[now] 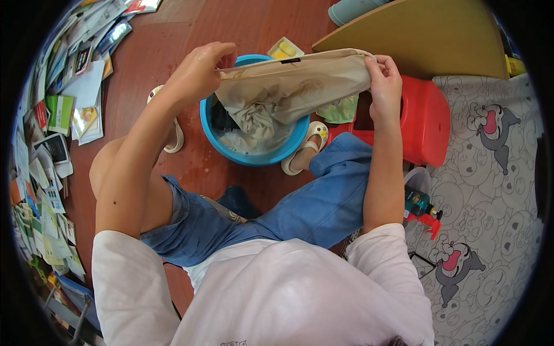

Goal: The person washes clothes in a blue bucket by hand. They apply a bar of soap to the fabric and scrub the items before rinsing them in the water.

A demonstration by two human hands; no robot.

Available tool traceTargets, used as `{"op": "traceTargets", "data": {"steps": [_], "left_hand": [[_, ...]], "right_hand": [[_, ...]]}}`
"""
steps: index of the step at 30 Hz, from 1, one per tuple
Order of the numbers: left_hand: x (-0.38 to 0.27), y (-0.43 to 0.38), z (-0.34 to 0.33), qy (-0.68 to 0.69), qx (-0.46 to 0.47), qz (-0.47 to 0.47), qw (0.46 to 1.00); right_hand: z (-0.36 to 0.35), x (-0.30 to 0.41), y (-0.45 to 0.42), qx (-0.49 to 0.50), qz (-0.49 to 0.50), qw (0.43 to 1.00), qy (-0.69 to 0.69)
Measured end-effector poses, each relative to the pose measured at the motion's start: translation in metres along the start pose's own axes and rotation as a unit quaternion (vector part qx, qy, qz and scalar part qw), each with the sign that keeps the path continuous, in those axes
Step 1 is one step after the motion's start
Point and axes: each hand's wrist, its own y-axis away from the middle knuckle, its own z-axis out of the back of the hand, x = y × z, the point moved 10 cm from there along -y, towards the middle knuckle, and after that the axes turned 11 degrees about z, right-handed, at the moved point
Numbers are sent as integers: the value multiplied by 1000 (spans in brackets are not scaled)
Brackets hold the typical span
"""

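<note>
A wet cream cloth garment [298,93] is stretched by its upper edge between my two hands. My left hand [201,71] grips the left end of that edge, its fingertips partly hidden behind the hand. The right end is pinched between thumb and fingers of my right hand [385,84]. A small dark label [290,60] shows on the edge. The garment's lower part hangs bunched into a round blue basin [255,161] on the floor. Inside the basin lie sudsy water [242,142] and a dark cloth [223,116].
Behind the basin sits a soap dish [298,51] with yellow soap [283,49]. To the right are a green-and-white packet [339,110], a red plastic stool [426,121] and a spray bottle [419,203]. Piled books and papers [60,112] line the left side.
</note>
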Motion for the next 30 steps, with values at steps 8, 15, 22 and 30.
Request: {"op": "traceTargets", "data": {"steps": [8, 15, 22, 30], "left_hand": [[5, 9, -28, -87, 74, 2, 993], [8, 2, -43, 12, 126, 52, 991], [5, 3, -43, 120, 134, 76, 981], [-32, 17, -39, -99, 71, -101, 987]], "right_hand": [[-15, -1, 4, 44, -8, 995, -86], [-22, -6, 4, 85, -21, 994, -60], [-30, -2, 11, 78, -54, 991, -90], [-28, -11, 6, 153, -50, 987, -30]]}}
